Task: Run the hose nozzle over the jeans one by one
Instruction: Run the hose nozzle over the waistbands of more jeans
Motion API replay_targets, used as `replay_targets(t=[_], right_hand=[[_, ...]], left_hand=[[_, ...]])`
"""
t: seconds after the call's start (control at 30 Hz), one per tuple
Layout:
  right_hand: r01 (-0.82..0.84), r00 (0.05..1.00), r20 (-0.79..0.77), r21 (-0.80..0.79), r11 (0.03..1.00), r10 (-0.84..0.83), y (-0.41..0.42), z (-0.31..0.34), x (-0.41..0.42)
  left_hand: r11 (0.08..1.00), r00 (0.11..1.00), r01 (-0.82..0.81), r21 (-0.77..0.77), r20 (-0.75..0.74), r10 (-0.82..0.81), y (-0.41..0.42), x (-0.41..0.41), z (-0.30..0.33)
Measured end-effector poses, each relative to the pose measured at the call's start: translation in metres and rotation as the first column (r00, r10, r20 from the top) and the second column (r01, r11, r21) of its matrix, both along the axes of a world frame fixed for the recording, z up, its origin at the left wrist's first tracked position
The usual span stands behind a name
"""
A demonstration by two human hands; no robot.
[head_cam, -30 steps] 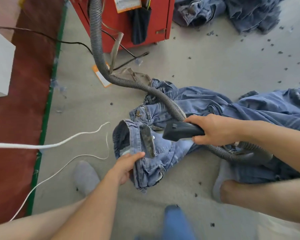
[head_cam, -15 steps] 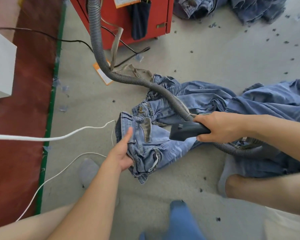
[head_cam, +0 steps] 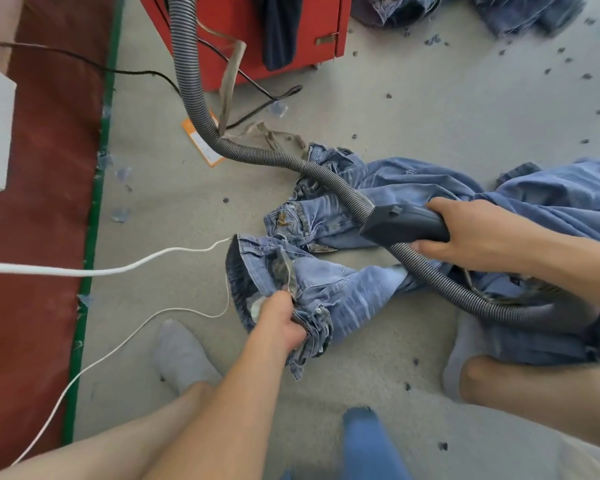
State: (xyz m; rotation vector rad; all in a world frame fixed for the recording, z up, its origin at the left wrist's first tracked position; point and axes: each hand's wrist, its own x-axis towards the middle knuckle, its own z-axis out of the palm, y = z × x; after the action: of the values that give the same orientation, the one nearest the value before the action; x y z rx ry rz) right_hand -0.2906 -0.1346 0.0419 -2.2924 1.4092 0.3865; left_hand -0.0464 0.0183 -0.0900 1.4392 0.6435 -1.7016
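1. One pair of jeans (head_cam: 326, 289) lies crumpled mid-floor (head_cam: 430, 116), its waistband pinched in the curled fingers of the left hand (head_cam: 279, 322).
2. Gripping the dark hose nozzle (head_cam: 406, 225), the right hand (head_cam: 465, 226) holds it just above a second pair (head_cam: 413, 188); whether it touches the denim, I cannot tell.
3. Judging by the heap at the floor's right edge (head_cam: 568, 202) and the pile at its far edge (head_cam: 465, 8), most of the work looks left.
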Motion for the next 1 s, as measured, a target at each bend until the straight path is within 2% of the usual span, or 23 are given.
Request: replay_targets(t=[0.07, 0.1, 0.13, 0.17, 0.2, 0.23, 0.27, 0.3, 0.37, 0.4, 0.47, 0.57, 0.63, 0.7, 0.8, 0.83, 1.0], right_hand=[[-0.004, 1.0, 0.004, 0.014, 1.0, 0.004, 0.002, 0.0, 0.001], [-0.007, 1.0, 0.003, 0.027, 1.0, 0.007, 0.004, 0.0, 0.001], [-0.012, 1.0, -0.008, 0.042, 0.999, 0.013, 0.005, 0.0, 0.002], [-0.016, 1.0, -0.024, 0.054, 0.998, 0.018, 0.006, 0.0, 0.002], [-0.012, 0.999, -0.039, 0.057, 0.998, 0.014, 0.008, -0.002, 0.001], [0.004, 0.999, -0.047, 0.051, 0.999, -0.002, 0.008, -0.003, 0.0], [0.03, 0.999, -0.039, 0.042, 0.999, -0.028, 0.009, -0.004, -0.001], [0.06, 0.998, -0.01, 0.035, 0.998, -0.06, 0.009, -0.005, -0.002], [0.112, 0.986, 0.116, 0.039, 0.993, -0.116, 0.01, -0.002, -0.001], [0.137, 0.974, 0.179, 0.04, 0.99, -0.142, 0.009, 0.0, -0.001], [0.224, 0.934, 0.276, 0.049, 0.973, -0.229, 0.005, 0.006, -0.001], [0.384, 0.852, 0.367, 0.044, 0.922, -0.373, -0.01, 0.014, -0.004], [0.435, 0.83, 0.369, 0.039, 0.9, -0.417, -0.013, 0.018, -0.007], [0.406, 0.874, 0.28, 0.031, 0.913, -0.398, -0.001, 0.019, -0.007], [0.27, 0.962, 0.018, 0.122, 0.955, -0.274, 0.028, 0.009, -0.003], [0.226, 0.974, -0.02, 0.15, 0.963, -0.225, 0.035, 0.003, -0.003], [0.13, 0.991, -0.008, 0.15, 0.98, -0.13, 0.058, -0.017, -0.005]], left_hand=[[0.996, 0.989, 0.063, -0.07, -0.127, -0.072, -0.007, -0.003, 0.008], [0.984, 0.971, 0.144, -0.105, -0.177, -0.161, -0.01, 0.0, 0.011], [0.938, 0.926, 0.317, -0.143, -0.166, -0.338, -0.013, 0.003, 0.014], [0.827, 0.829, 0.54, -0.156, -0.073, -0.555, -0.013, 0.004, 0.017], [0.68, 0.69, 0.721, -0.129, 0.046, -0.723, -0.012, 0.004, 0.018], [0.564, 0.566, 0.823, -0.067, 0.167, -0.807, -0.013, 0.003, 0.018], [0.54, 0.528, 0.841, -0.025, 0.252, -0.811, -0.014, 0.002, 0.013], [0.593, 0.574, 0.805, -0.03, 0.292, -0.765, -0.015, 0.0, 0.01], [0.744, 0.746, 0.654, -0.139, 0.282, -0.603, -0.015, -0.003, 0.008], [0.789, 0.808, 0.581, -0.2, 0.259, -0.529, -0.015, -0.007, 0.011], [0.818, 0.863, 0.502, -0.282, 0.231, -0.45, -0.014, -0.014, 0.018], [0.793, 0.879, 0.476, -0.381, 0.174, -0.444, -0.008, -0.023, 0.031], [0.764, 0.885, 0.442, -0.469, 0.089, -0.457, -0.004, -0.026, 0.04], [0.742, 0.881, 0.397, -0.54, -0.002, -0.473, -0.002, -0.03, 0.047], [0.741, 0.866, 0.378, -0.555, -0.072, -0.495, -0.002, -0.032, 0.05], [0.744, 0.865, 0.374, -0.554, -0.081, -0.496, -0.002, -0.032, 0.049], [0.737, 0.855, 0.387, -0.554, -0.084, -0.512, -0.001, -0.035, 0.051]])
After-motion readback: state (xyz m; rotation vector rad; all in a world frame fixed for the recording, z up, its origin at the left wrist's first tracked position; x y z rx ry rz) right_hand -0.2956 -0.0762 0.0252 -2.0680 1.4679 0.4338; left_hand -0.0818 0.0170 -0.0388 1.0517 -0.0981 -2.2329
